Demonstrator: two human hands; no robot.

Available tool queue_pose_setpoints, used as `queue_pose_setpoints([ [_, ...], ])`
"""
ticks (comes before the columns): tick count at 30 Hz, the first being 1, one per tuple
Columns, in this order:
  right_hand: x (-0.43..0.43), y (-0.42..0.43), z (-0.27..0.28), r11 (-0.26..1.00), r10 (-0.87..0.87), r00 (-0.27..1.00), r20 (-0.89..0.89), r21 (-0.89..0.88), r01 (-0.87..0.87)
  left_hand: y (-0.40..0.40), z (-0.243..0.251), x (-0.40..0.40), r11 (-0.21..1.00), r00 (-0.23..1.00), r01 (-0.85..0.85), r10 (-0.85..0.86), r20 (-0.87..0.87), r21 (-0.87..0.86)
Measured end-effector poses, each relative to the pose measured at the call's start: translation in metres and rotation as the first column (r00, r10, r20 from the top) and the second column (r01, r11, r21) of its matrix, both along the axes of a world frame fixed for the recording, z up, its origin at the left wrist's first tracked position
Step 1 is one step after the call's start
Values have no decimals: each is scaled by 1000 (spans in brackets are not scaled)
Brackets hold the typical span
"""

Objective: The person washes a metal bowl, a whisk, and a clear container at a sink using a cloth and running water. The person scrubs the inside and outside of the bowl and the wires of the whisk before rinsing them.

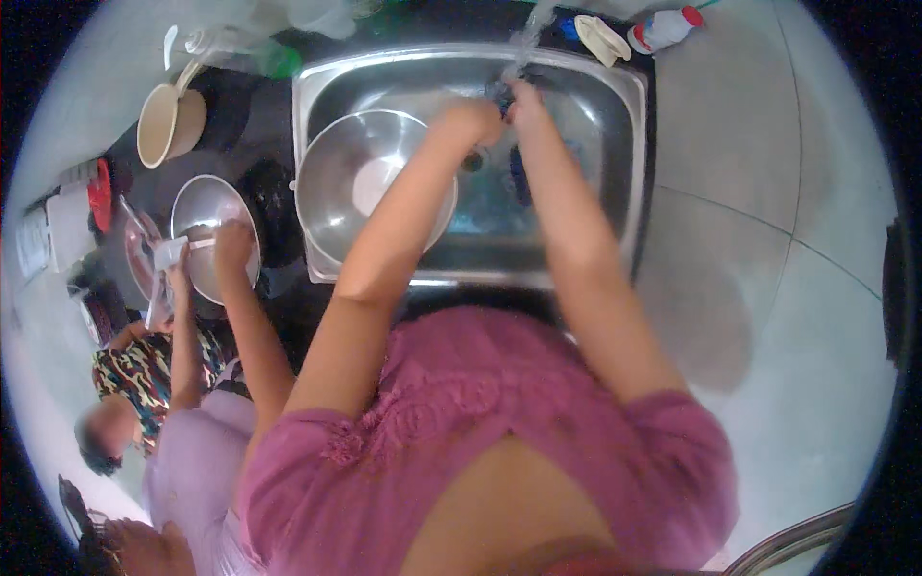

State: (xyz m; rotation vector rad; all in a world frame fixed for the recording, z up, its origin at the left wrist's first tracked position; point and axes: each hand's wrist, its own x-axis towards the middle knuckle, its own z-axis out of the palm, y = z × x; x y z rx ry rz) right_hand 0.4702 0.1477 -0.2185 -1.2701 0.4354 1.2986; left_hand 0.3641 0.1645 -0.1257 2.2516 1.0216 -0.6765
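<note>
Over the steel sink (472, 277), my left hand (475, 122) and my right hand (526, 101) are close together. Between their fingers is a small dark bluish item (497, 92), blurred and partly covered, so its kind is unclear. A clear, shiny stream or tube (531, 36) comes down from the back edge to my right hand; which of the two I cannot tell. A wide steel bowl (338, 180) stands in the sink's left half, under my left forearm. Beside my right forearm, a dark blue thing (520, 176) lies on the sink floor.
Left of the sink, another person's hands (234, 245) work at a smaller steel bowl (209, 191). A beige dipper (162, 133) stands behind it. A cream-coloured item (603, 42) and a red-capped white bottle (663, 30) are at the back right. Another person (137, 389) is farther left.
</note>
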Motion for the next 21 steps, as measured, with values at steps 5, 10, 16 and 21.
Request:
queue_pose_setpoints([
  [5,-37,-37,41,997,66,997,30,41,-68,26,18,-17,976,995,-93,97,12,-195],
  [10,-40,-60,66,954,-53,998,-43,294,64,69,-7,-13,927,1000,-12,16,8,-375],
  [16,11,-24,17,967,-72,824,-561,165,197,80,5,31,916,990,-96,48,-130,-390],
  [21,-7,-17,27,970,-147,945,-292,146,196,44,16,44,958,966,257,-253,-47,126],
])
